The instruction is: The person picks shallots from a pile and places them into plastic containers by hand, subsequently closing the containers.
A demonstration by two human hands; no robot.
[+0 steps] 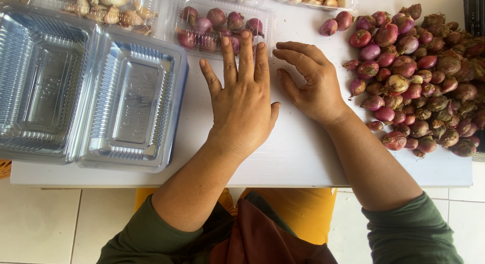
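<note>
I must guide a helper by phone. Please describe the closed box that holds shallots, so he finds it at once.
Start at the white table and go to its far edge. Just beyond the left hand fingertips lies a closed clear plastic box. Unlike the neighbouring boxes of pale garlic cloves, it holds purple-red shallots.

Produce-packing spot, white table [303, 158] on tiled floor [45, 223], shallot heap [419, 77], stacked clear clamshell boxes [86, 87]

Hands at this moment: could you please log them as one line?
left hand: flat on white table, empty | right hand: curled, empty, beside shallot pile | clear clamshell boxes: left
</note>
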